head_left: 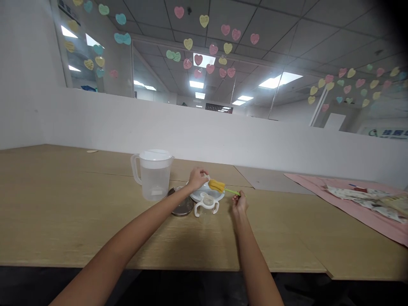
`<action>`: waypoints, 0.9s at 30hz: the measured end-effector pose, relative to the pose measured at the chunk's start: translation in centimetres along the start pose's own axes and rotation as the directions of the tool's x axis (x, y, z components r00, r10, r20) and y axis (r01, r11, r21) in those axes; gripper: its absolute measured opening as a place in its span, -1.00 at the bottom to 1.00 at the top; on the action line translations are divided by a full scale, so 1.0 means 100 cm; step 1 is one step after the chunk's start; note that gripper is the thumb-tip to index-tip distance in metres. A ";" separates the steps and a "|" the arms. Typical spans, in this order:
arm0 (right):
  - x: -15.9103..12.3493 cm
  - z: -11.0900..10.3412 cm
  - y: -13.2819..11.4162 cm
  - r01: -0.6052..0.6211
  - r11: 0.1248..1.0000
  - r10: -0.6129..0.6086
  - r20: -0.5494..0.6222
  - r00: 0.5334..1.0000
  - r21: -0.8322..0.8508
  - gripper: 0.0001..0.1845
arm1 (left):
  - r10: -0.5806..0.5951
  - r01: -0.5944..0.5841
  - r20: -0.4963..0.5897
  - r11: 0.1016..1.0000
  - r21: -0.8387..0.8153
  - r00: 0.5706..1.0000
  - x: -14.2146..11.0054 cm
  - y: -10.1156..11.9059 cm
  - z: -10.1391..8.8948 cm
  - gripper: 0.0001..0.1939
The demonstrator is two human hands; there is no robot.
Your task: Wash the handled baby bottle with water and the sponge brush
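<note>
Right-hand fingers closed on the green handle of a yellow sponge brush; left-hand fingers pinching a small white piece.

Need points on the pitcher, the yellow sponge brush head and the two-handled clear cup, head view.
Pitcher (155, 180): head view, front of its clear body.
Sponge brush head (216, 185): head view, middle of the yellow sponge.
Two-handled cup (199, 205): head view, its white left handle.

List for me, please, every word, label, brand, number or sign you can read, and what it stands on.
"居": blue character on the pale banner at far right; its neighbours are blurred or cut off.
Dark sign at upper left: too blurred.
Heart-shaped coloured paper notes: writing too small.
White label on the clear plastic pitcher: too blurred.
</note>
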State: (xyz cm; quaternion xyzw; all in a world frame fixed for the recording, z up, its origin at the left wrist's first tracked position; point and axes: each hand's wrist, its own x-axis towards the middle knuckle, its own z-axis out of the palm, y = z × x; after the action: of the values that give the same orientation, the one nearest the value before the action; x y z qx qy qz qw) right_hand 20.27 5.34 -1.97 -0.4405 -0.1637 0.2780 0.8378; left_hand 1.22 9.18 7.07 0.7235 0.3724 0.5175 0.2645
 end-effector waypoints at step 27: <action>-0.031 0.009 -0.006 0.425 0.847 -0.449 -0.001 0.894 -0.319 -0.60 | 0.040 -0.181 0.273 0.837 0.516 0.961 -0.088 -0.085 -0.057 -0.76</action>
State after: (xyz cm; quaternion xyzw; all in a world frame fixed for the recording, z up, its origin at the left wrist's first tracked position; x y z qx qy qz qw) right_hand 17.55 3.74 -1.03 -0.5278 -0.2695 0.0340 0.8048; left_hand -8.02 6.95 -2.47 0.8484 0.4228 0.3115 0.0660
